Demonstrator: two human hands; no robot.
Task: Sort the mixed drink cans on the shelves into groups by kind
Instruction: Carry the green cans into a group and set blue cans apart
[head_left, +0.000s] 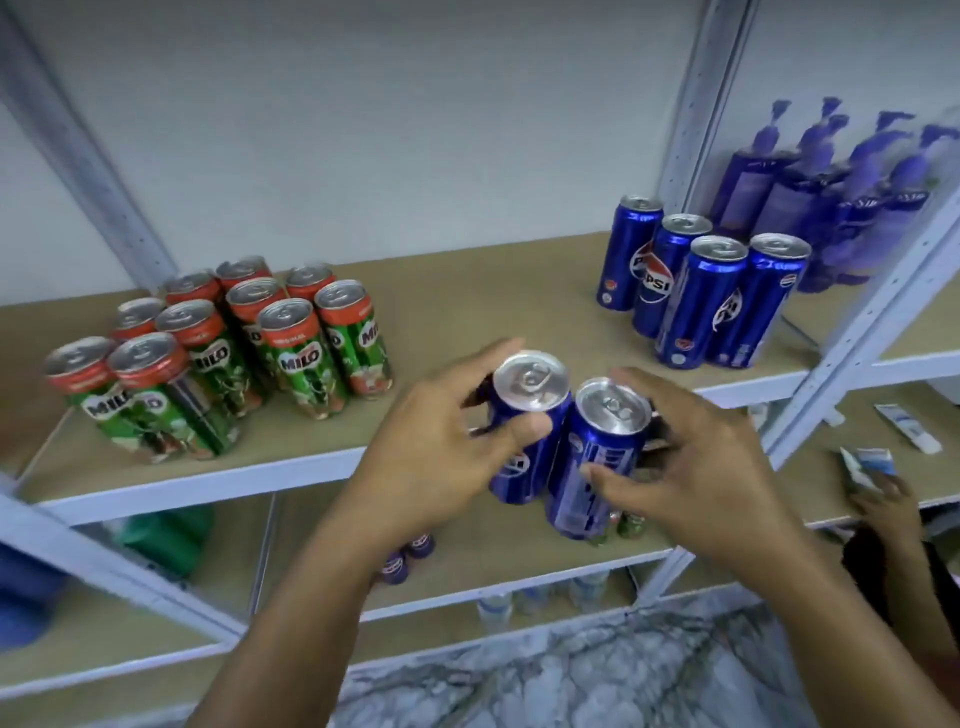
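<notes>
Each hand's fingers grip one upright blue can (524, 415), tops tilted toward the camera.

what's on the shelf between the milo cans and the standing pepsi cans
In the head view, only bare tan shelf board lies between the green Milo cans and the standing blue Pepsi cans.

I'm in a stockroom or shop storage corner. White slotted-steel shelving (691, 98) with bare board shelves fills the frame, Milo cans (218, 353) grouped at left, Pepsi cans (696, 291) and purple bottles (831, 197) upper right
</notes>
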